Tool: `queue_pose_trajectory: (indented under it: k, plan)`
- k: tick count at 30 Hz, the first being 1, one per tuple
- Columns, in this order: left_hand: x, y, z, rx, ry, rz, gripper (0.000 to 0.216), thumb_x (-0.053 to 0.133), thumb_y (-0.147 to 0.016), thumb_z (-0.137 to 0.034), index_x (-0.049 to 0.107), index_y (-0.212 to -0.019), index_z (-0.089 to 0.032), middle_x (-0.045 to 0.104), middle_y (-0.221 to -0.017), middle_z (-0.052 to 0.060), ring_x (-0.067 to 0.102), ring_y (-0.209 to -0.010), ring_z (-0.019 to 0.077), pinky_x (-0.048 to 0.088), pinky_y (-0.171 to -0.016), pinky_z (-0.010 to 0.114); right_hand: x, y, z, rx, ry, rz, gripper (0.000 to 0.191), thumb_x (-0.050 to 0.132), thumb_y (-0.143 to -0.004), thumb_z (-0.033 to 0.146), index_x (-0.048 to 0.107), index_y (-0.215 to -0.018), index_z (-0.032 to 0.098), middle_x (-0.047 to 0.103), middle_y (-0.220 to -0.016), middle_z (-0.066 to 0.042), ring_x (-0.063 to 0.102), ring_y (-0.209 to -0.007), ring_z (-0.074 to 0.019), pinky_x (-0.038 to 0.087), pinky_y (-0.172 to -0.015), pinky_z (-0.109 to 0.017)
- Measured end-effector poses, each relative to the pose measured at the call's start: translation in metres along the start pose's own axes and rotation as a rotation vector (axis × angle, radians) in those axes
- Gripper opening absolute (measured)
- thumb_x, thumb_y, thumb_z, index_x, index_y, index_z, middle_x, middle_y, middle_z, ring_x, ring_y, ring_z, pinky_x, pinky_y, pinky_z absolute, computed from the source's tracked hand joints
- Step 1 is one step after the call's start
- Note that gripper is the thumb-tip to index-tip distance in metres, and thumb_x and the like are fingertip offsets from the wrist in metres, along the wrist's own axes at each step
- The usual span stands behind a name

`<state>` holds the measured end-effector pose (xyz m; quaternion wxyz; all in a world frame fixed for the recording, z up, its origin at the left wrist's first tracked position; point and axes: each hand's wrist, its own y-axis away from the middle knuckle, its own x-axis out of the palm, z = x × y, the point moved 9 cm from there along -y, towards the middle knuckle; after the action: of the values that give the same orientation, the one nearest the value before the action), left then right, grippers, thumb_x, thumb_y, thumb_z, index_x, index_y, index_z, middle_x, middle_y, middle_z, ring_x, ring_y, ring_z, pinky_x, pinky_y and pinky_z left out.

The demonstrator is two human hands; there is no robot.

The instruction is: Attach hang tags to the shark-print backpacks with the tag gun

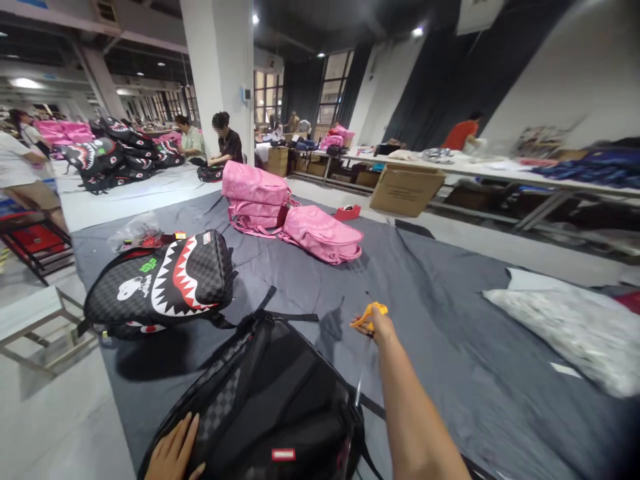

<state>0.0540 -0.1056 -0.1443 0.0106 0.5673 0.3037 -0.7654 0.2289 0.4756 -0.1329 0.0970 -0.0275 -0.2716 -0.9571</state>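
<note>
A black backpack (280,393) with checkered panels and a small red-edged label lies in front of me, straps loose around it. My left hand (175,450) rests on its near left side, fingers stretched out flat on the fabric. To the right of the backpack, my right hand (375,325) is closed around the orange handles of what look like scissors (376,309). A thin silvery streak below that hand reaches toward the bag's right side; blur hides whether it touches. Beyond my left hand lies a checkered shark-mouth backpack (195,273).
Pink backpacks (257,193) are stacked on the grey cloth-covered table (430,313), near a red tape dispenser (349,212). A clear plastic bag (135,230) lies at the left. White plastic packaging (565,327) is at the right. Several people work at other tables.
</note>
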Motion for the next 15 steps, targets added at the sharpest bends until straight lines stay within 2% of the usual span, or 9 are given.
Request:
queue_pose_trajectory:
  k: [2, 3, 6, 9, 10, 12, 15]
  plan:
    - [-0.015, -0.006, -0.002, 0.031, 0.107, -0.014, 0.078, 0.055, -0.092, -0.037, 0.019, -0.160, -0.026, 0.063, -0.138, 0.010, 0.067, -0.118, 0.0246, 0.058, -0.093, 0.033, -0.018, 0.043, 0.003, -0.008, 0.025, 0.059, 0.033, 0.031, -0.104, 0.038, 0.053, -0.114, 0.015, 0.066, -0.067, -0.005, 0.068, -0.055, -0.0188, 0.059, -0.058, -0.032]
    - [-0.024, -0.009, 0.000, -0.002, 0.175, 0.000, 0.070, 0.053, -0.093, -0.037, 0.029, -0.158, -0.024, 0.063, -0.138, 0.010, 0.066, -0.119, 0.0244, 0.058, -0.096, 0.033, -0.027, 0.067, 0.003, -0.006, 0.052, 0.092, 0.036, 0.030, -0.104, 0.041, 0.054, -0.112, 0.015, 0.067, -0.068, -0.007, 0.069, -0.056, -0.0199, 0.059, -0.057, -0.033]
    - [-0.045, -0.015, 0.011, -0.232, 0.450, 0.149, 0.050, 0.040, -0.099, -0.039, 0.053, -0.143, -0.018, 0.067, -0.132, 0.010, 0.067, -0.118, 0.0227, 0.056, -0.101, 0.036, -0.041, 0.148, -0.005, 0.016, 0.213, 0.276, 0.037, 0.037, -0.102, 0.047, 0.057, -0.105, 0.015, 0.069, -0.071, -0.009, 0.070, -0.058, -0.0220, 0.058, -0.055, -0.033]
    - [-0.058, -0.015, 0.016, -0.432, 0.764, 0.319, 0.050, 0.036, -0.100, -0.045, 0.059, -0.135, -0.018, 0.067, -0.131, 0.010, 0.065, -0.122, 0.0233, 0.050, -0.107, 0.040, -0.033, 0.235, -0.039, 0.045, 0.440, 0.557, 0.039, 0.044, -0.098, 0.054, 0.056, -0.102, 0.017, 0.070, -0.071, -0.008, 0.069, -0.057, -0.0221, 0.056, -0.052, -0.031]
    - [-0.062, -0.016, 0.015, -0.469, 0.864, 0.352, 0.050, 0.038, -0.099, -0.048, 0.061, -0.132, -0.018, 0.069, -0.129, 0.010, 0.065, -0.121, 0.0244, 0.049, -0.108, 0.041, -0.031, 0.260, -0.055, 0.049, 0.502, 0.611, 0.040, 0.046, -0.096, 0.057, 0.056, -0.102, 0.018, 0.069, -0.069, -0.007, 0.069, -0.056, -0.0220, 0.054, -0.051, -0.030]
    - [-0.066, -0.015, 0.012, -0.526, 1.071, 0.402, 0.051, 0.041, -0.097, -0.055, 0.068, -0.117, -0.017, 0.073, -0.119, 0.011, 0.068, -0.114, 0.0266, 0.050, -0.105, 0.043, -0.030, 0.300, -0.091, 0.038, 0.616, 0.640, 0.043, 0.050, -0.092, 0.061, 0.055, -0.104, 0.020, 0.067, -0.064, -0.003, 0.068, -0.054, -0.0212, 0.050, -0.046, -0.026]
    - [-0.062, -0.009, 0.006, -0.675, 1.422, 0.472, 0.061, 0.048, -0.088, -0.070, 0.070, -0.097, -0.013, 0.077, -0.098, 0.014, 0.073, -0.094, 0.0276, 0.056, -0.091, 0.042, -0.042, 0.337, -0.141, -0.028, 0.876, 0.508, 0.040, 0.055, -0.090, 0.056, 0.056, -0.112, 0.022, 0.061, -0.056, 0.002, 0.061, -0.045, -0.0182, 0.042, -0.042, -0.024]
